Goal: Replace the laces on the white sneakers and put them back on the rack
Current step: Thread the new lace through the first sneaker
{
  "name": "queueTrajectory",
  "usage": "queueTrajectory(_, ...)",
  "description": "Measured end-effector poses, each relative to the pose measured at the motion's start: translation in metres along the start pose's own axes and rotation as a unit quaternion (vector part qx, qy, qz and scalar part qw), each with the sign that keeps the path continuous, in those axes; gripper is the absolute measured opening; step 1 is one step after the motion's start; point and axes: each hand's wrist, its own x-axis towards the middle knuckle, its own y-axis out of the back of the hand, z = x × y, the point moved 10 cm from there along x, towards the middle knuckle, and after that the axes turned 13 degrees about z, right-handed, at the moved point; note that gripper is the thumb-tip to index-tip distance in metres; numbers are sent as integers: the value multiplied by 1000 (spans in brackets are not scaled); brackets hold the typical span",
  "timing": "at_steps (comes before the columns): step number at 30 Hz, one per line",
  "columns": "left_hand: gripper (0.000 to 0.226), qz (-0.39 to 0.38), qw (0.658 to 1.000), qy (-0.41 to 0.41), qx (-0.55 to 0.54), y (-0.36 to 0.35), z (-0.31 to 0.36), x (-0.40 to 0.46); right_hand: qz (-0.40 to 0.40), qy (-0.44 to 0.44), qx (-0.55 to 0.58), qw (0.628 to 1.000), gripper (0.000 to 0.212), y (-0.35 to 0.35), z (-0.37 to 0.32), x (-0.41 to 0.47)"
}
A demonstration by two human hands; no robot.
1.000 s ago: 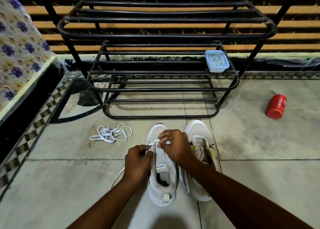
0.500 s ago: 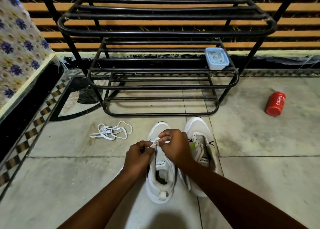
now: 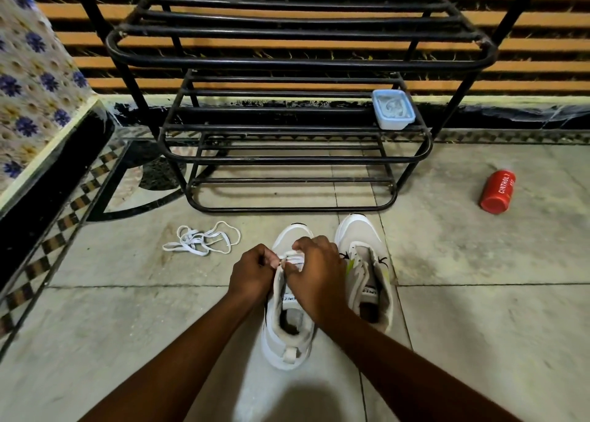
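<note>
White fabric sneakers (image 3: pixel 289 326), black metal-tube rack (image 3: pixel 297 61), red cylindrical can (image 3: pixel 497 192), blue-flowered patterned cloth (image 3: pixel 28 80) are noted.

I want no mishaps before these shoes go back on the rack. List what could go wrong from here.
1. Both hands, left and right, pinch the lace over the left sneaker; a hard tug might pull it unevenly or skip an eyelet.
2. The loose lace lies on the floor beside them and could get kicked away.
3. The right sneaker looks unlaced; racking the pair now would likely leave the job half done.
</note>
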Motion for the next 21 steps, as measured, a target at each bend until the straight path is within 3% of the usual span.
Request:
queueTrajectory(3,17,-5,1000,-20,20,1,2,5,60,15,7,998,25,22,-9,-32)
queueTrajectory(6,17,-9,1000,6,-6,2,3,7,59,42,10,997,38,19,-8,-50)
queueTrajectory(9,27,-6,988,93,-122,4,1,9,59,16,36,997,49,19,-3,-49)
queueTrajectory(12,35,6,947,178,-266,16,-7,13,47,14,47,998,54,14,1,-49)
queueTrajectory(16,43,38,911,194,-362,43,-1,35,44,20,29,998,54,11,5,-54)
queueTrajectory(18,43,32,918,136,-371,56,14,50,52,15,22,998,53,10,5,-53)
queueTrajectory(19,40,18,943,52,-329,62,28,55,52,12,20,998,53,10,5,-54)
queueTrajectory(20,33,-5,970,-81,-229,66,50,54,51,11,20,998,54,9,5,-54)
queueTrajectory(21,23,-41,967,-237,-83,60,73,41,49,9,21,999,54,8,6,-54)
